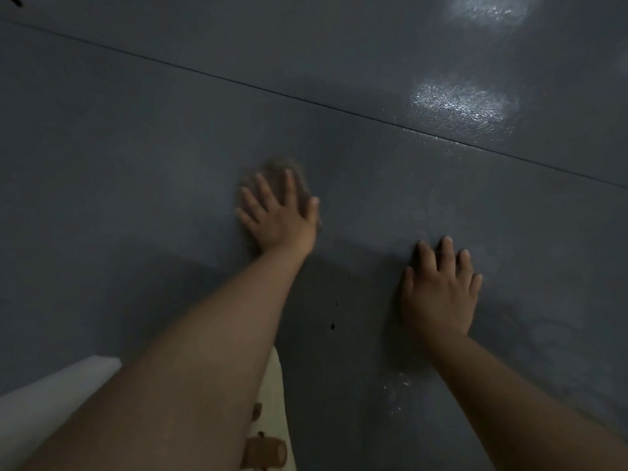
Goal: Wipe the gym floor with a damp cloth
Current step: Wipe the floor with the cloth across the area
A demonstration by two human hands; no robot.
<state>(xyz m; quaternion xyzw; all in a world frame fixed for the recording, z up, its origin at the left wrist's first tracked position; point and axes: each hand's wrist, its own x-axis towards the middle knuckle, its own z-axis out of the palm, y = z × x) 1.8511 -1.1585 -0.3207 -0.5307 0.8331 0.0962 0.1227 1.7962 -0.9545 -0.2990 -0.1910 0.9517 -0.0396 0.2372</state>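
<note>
The dark grey gym floor fills the view. My left hand lies flat with fingers spread on a small grey-brown cloth, pressing it to the floor near the middle; the cloth is blurred and mostly hidden under the hand. My right hand rests flat on the bare floor to the right and closer to me, fingers straight, holding nothing.
A thin dark seam runs diagonally across the floor from upper left to right. Bright light reflections shine on the floor at the upper right. Pale patterned clothing shows at the bottom, beside my left arm.
</note>
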